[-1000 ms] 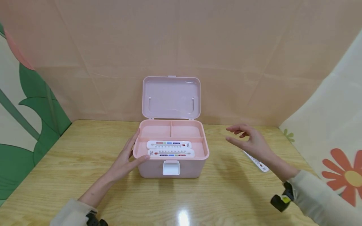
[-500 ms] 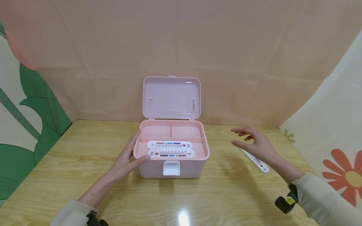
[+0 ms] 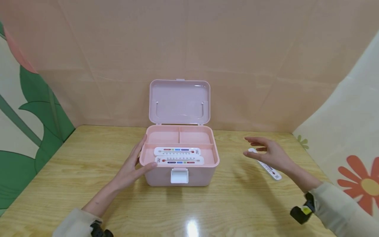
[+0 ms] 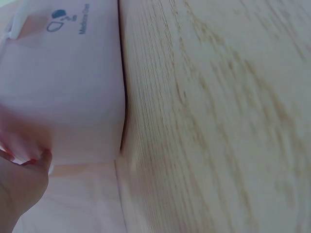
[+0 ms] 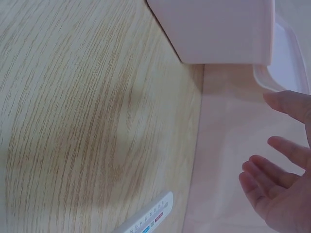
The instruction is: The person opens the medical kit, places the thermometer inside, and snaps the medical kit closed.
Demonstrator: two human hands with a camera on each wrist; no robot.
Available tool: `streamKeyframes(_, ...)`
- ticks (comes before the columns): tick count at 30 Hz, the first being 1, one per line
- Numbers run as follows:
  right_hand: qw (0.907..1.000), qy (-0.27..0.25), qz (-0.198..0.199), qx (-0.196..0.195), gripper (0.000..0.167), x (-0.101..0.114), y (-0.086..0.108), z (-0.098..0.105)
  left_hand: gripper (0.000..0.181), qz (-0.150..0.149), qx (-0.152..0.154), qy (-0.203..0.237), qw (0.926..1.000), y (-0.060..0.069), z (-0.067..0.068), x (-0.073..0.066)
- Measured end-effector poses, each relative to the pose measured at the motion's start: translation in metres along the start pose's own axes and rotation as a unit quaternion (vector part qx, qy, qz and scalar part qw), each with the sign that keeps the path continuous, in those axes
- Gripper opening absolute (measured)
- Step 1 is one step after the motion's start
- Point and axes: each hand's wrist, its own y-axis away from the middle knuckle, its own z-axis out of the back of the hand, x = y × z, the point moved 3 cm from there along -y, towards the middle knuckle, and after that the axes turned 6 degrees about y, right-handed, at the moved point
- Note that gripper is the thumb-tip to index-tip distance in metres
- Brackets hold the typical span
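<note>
In the head view a pink medicine box (image 3: 192,176) stands open with its lid (image 3: 179,102) upright behind it. Two white strip thermometers (image 3: 177,151) lie side by side in the tray's front compartment. My left hand (image 3: 130,169) holds the box at its left front corner, thumb over the front rim and fingers along the side. A third thermometer (image 3: 270,170) lies slanted on the table to the right. Over its far part hovers my right hand (image 3: 273,154), thumb and fingers apart with nothing between them. In the right wrist view the thermometer (image 5: 150,213) is below that hand, not touched.
The wooden table (image 3: 118,204) reaches back to a beige cloth (image 3: 118,65). Two small compartments (image 3: 163,135) sit at the back of the tray. A white latch (image 3: 179,176) hangs on the box's front. Patterned cloths (image 3: 361,138) border both sides.
My right hand has moved a little to the right and lower, and more of the loose thermometer now shows. The left hand and the box stay where they were.
</note>
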Motion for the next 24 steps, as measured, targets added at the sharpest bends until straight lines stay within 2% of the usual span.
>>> streamKeyframes(14, 0.9994, 0.019, -0.003, 0.028, 0.065, -0.008, 0.004, -0.002, 0.086, -0.008, -0.003, 0.001, 1.0000, 0.000, 0.000, -0.001)
streamKeyframes(24, 0.9989, 0.033, -0.008, 0.034, 0.065, -0.023, 0.012, -0.002, 0.087, 0.002, 0.002, 0.002, 1.0000, 0.000, 0.000, -0.001)
